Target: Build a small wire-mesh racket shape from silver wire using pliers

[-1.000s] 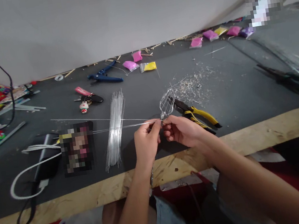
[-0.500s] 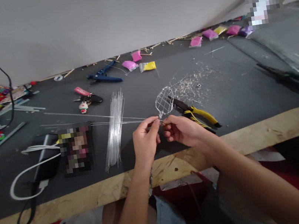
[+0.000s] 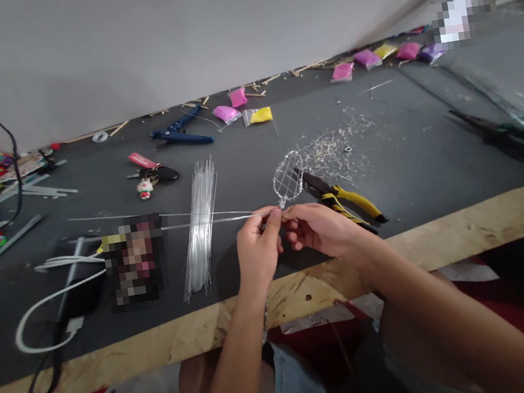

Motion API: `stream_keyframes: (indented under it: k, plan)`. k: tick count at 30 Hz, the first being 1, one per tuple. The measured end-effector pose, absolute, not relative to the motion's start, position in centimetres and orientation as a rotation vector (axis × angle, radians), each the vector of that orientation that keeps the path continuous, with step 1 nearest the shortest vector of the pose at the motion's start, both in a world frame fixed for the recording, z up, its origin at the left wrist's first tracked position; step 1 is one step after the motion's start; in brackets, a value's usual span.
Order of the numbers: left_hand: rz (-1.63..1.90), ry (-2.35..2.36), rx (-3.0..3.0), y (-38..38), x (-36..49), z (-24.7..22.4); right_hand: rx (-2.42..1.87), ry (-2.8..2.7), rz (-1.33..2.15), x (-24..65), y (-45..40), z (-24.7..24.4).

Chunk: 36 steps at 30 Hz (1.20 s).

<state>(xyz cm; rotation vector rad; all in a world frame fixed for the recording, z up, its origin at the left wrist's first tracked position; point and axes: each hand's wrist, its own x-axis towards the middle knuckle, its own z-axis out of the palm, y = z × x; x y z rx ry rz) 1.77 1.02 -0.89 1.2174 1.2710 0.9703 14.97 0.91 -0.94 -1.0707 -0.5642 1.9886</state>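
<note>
Long thin silver wires (image 3: 226, 219) stretch leftward from my left hand (image 3: 259, 239), whose thumb and fingers pinch them. My right hand (image 3: 313, 228) is closed beside it, fingertips pinched on the wire close to my left thumb. Just above my fingertips is a round wire mesh piece (image 3: 287, 176), its twisted neck reaching down to the pinch. Pliers with yellow and black handles (image 3: 349, 202) lie right of the mesh, their jaws near its edge. A bundle of straight wires (image 3: 201, 225) lies left of my hands, beneath the held wires.
Wire scraps (image 3: 343, 145) are scattered behind the pliers. Farther back are a blue tool (image 3: 181, 133), small colored packets (image 3: 226, 114) and keys (image 3: 154, 172). A black device with a white cable (image 3: 77, 276) lies left. Dark-handled pliers (image 3: 503, 134) lie right. A wooden edge (image 3: 334, 284) runs along the front.
The held wires have swung closer together, the upper one moving down toward the others. My hands have shifted slightly and remain pinched together at the mesh's neck.
</note>
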Motion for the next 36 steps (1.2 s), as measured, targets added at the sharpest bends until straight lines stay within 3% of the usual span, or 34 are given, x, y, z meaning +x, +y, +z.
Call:
stream_keyframes:
  k: [36]
  plan:
    - [0.912, 1.323, 1.174, 1.19, 1.52, -1.24, -1.137, -0.794, 1.839, 15.06, 0.82, -1.03]
